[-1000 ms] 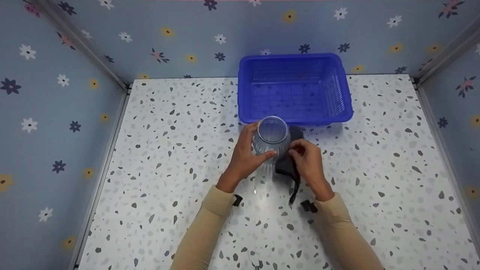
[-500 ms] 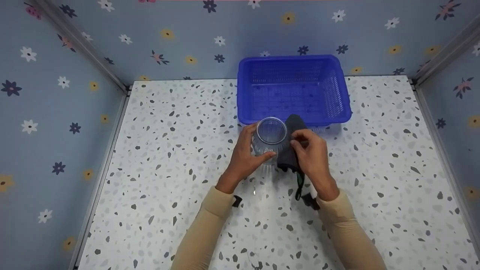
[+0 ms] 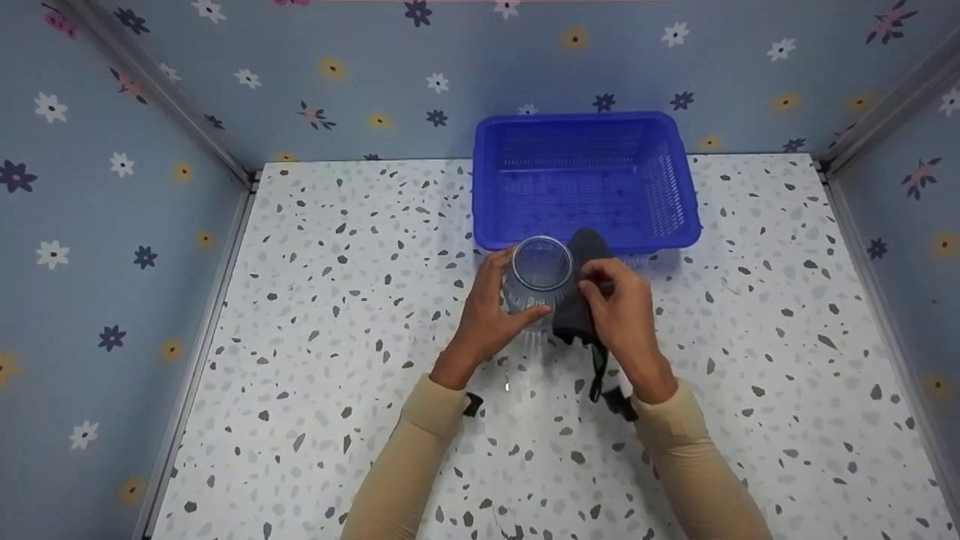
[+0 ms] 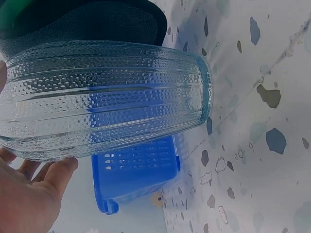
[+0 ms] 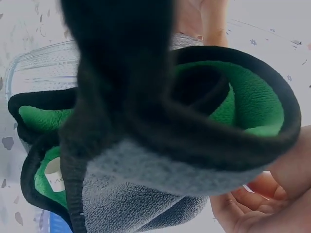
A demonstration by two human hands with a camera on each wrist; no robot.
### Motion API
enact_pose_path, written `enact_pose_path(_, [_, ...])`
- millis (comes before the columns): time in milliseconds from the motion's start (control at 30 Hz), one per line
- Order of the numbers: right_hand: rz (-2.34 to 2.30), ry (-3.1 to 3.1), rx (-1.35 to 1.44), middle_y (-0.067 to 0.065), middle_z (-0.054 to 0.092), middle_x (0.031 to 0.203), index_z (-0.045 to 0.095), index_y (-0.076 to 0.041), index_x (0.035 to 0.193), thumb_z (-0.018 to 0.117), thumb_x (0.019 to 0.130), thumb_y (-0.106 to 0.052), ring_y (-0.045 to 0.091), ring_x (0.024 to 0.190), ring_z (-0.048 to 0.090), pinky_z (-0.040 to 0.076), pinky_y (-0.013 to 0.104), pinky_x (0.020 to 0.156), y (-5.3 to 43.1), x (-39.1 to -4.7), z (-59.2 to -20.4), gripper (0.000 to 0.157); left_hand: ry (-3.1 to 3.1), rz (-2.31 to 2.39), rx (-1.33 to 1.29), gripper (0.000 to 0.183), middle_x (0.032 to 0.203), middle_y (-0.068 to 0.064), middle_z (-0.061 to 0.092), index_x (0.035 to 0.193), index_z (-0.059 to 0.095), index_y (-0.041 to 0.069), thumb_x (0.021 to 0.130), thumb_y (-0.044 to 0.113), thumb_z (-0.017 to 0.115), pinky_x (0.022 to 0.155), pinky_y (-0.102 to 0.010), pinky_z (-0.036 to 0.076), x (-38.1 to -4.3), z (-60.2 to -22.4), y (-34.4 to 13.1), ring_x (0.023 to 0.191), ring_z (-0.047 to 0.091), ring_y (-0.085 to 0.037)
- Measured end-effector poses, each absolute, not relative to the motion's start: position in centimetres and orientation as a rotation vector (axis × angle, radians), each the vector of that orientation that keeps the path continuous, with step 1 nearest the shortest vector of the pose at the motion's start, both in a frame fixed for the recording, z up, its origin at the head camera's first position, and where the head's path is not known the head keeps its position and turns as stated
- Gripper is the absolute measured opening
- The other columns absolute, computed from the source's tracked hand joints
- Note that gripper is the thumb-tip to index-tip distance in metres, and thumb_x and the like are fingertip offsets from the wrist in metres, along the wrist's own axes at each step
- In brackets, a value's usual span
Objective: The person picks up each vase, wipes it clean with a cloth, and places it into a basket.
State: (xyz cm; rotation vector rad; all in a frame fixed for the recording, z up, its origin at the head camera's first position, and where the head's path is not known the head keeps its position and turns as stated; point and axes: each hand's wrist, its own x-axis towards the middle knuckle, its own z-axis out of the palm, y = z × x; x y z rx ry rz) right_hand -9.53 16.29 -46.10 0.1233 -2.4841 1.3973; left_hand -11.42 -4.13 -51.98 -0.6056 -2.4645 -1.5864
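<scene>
- Ribbed, dimpled glass jar, rounded, near the blue basket; fingers of the left hand curl round it.
- Folded grey-green plush cloth, black-edged, just beside it, pinched by the right hand.

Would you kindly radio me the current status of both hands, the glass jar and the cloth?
Left hand gripping upright glass jar. Right hand pinching grey-and-green cloth beside it. Blue basket just beyond the jar, not blocking either hand.
</scene>
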Motion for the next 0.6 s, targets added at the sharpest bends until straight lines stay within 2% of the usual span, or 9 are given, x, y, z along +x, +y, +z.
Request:
enact_pose_path(367, [1.393, -2.498, 0.103, 0.021, 0.073, 0.097, 0.072, 0.008, 0.101, 0.071, 0.092, 0.014, 0.033, 0.090, 0.071, 0.059, 0.046, 0.077, 16.8, -9.3, -47.7, 0.011, -2.458, -1.575, -0.605, 0.091, 0.156, -0.015, 0.045, 0.154, 0.042, 0.003, 0.085, 0.033, 0.092, 0.117, -0.045, 0.042, -11.5, -52.1, -4.1, 0.145, 0.046, -0.027])
enact_pose_path(600, [1.421, -2.576, 0.037, 0.022, 0.074, 0.097, 0.072, 0.007, 0.101, 0.070, 0.092, 0.015, 0.036, 0.089, 0.072, 0.057, 0.047, 0.079, 16.9, -9.4, -50.9, 0.012, -2.448, -1.581, -0.612, 0.090, 0.156, -0.016, 0.046, 0.153, 0.042, 0.001, 0.085, 0.031, 0.092, 0.118, -0.046, 0.041, -11.5, -52.3, -4.1, 0.145, 0.045, -0.029])
